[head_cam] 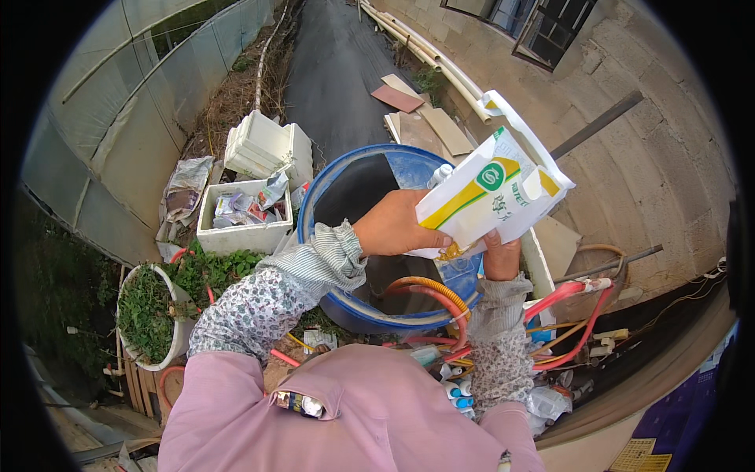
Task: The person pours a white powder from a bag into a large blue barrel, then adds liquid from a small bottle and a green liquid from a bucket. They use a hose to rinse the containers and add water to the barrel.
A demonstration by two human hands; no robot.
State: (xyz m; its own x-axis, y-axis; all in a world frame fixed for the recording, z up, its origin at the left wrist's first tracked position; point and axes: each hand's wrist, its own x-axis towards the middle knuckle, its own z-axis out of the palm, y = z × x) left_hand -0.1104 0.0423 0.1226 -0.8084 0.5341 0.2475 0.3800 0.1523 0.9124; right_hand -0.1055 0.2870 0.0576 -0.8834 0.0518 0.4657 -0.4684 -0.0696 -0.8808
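A white packaging bag [472, 200] with green and yellow print is held over a large blue plastic barrel [305, 218]. My left hand [395, 223] grips its left side, thumb on the front. My right hand [501, 256] holds its lower right part, with some fingers hidden behind it. The bag is tilted, and its torn-looking upper edge is at the upper right. A white bottle [440, 175] shows behind the bag at the barrel's far side. Dark liquid or a dark surface lies inside the barrel; which one, I cannot tell. Red and orange hoses [433, 289] hang over its near rim.
Left of the barrel stands a white foam box [245, 239] of used packets, with more foam boxes [268, 144] behind. A round white planter [171, 348] holds green plants. Boards [436, 124] and pipes [436, 59] lie beyond. Red hoses [581, 336] and several bottles [460, 392] are nearby at right.
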